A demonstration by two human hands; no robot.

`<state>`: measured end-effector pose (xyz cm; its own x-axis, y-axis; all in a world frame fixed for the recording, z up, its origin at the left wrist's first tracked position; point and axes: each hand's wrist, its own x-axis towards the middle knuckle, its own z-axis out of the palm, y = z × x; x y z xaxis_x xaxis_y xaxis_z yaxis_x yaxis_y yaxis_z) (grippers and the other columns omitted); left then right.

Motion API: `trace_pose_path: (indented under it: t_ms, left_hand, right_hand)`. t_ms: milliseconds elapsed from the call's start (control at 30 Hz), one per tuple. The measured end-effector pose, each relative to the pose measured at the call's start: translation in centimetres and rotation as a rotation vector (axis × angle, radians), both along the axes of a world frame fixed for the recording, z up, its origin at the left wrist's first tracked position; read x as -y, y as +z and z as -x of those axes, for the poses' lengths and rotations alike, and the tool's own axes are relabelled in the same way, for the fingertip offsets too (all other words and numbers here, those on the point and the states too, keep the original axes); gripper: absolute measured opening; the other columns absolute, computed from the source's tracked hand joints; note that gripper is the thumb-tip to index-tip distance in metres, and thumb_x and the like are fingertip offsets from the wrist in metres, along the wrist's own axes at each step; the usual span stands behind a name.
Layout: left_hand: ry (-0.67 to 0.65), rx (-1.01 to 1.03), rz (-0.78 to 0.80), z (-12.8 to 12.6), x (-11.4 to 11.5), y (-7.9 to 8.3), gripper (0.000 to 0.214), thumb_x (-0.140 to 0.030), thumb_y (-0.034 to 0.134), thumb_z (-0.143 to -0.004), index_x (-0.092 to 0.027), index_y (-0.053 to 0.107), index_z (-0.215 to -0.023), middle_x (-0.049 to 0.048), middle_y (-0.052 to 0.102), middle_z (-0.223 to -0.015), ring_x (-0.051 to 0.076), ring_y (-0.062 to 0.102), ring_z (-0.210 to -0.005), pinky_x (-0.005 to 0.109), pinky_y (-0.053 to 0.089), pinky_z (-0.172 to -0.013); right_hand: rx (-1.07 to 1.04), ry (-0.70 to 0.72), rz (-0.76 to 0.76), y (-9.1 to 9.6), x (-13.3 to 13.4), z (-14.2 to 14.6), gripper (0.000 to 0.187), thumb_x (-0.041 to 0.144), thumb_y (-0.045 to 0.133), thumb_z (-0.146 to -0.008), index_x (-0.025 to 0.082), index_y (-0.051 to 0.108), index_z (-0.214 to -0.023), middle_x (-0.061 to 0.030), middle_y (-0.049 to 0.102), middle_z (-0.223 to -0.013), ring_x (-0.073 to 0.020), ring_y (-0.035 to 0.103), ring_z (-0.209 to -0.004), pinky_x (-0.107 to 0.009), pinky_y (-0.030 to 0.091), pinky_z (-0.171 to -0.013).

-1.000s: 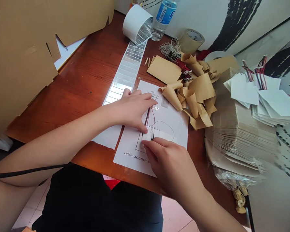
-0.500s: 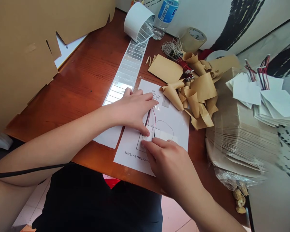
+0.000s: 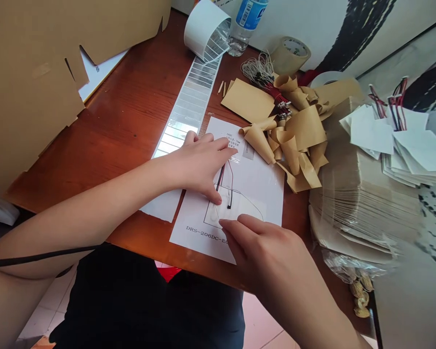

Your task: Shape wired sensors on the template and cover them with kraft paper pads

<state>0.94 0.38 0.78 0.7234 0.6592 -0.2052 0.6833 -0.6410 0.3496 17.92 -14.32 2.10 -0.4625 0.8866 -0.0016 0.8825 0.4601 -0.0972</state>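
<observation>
The left hand (image 3: 199,167) lies spread and empty on a printed sheet (image 3: 192,237), its index fingertip (image 3: 215,198) touching the sheet just beside a black-and-red wire pair (image 3: 225,177). The wires lie on a thin whitish pad (image 3: 218,213) near the sheet's middle. The right hand (image 3: 265,257), thumb and fingers apart and holding nothing, sits at five o'clock from the pad. On the wooden desk (image 3: 94,160), a strip of silver labels (image 3: 189,106) runs to eleven o'clock, crumpled kraft paper (image 3: 294,140) lies at two o'clock, and stacked kraft sheets (image 3: 359,213) lie at three o'clock.
</observation>
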Motion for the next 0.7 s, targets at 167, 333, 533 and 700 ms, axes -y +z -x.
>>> trace_pose_path:
  t_ms: [167,333,533,700]
  left_hand:
    - [0.006,-0.016,-0.007,0.0,0.0,-0.1,0.107,-0.067,0.072,-0.069,-0.020,0.039,-0.160,0.0157,0.052,-0.151,0.042,0.043,-0.133,0.054,0.027,-0.112]
    - [-0.006,0.003,-0.009,0.0,-0.1,-0.2,0.105,-0.068,0.071,-0.069,-0.020,0.041,-0.158,0.0161,0.052,-0.150,0.042,0.044,-0.131,0.053,0.029,-0.110]
    - [-0.012,0.010,-0.009,0.1,-0.1,-0.1,0.103,-0.068,0.070,-0.070,-0.021,0.043,-0.157,0.0152,0.053,-0.150,0.041,0.045,-0.130,0.054,0.028,-0.111]
    - [-0.022,0.003,-0.017,0.1,0.0,-0.1,0.101,-0.068,0.071,-0.070,-0.021,0.045,-0.156,0.0143,0.055,-0.148,0.042,0.044,-0.131,0.055,0.026,-0.114]
  right_hand:
    - [-0.023,0.024,0.051,-0.3,-0.1,0.4,0.028,0.003,0.054,-0.091,0.020,0.076,-0.093,0.0012,0.062,-0.065,-0.0127,0.052,-0.051,-0.030,0.023,-0.050]
    - [0.009,0.034,0.062,-0.9,-0.2,0.7,0.030,0.001,0.058,-0.087,0.020,0.078,-0.096,0.0011,0.065,-0.066,-0.0150,0.054,-0.051,-0.031,0.026,-0.050]
    - [0.050,0.044,0.107,-1.1,-0.3,0.9,0.035,-0.004,0.062,-0.080,0.021,0.078,-0.098,0.0016,0.067,-0.069,-0.0161,0.054,-0.053,-0.031,0.027,-0.051]
    - [0.046,0.063,0.105,-1.2,-0.4,1.0,0.033,-0.005,0.062,-0.079,0.019,0.078,-0.095,0.0016,0.065,-0.067,-0.0162,0.052,-0.052,-0.030,0.030,-0.052]
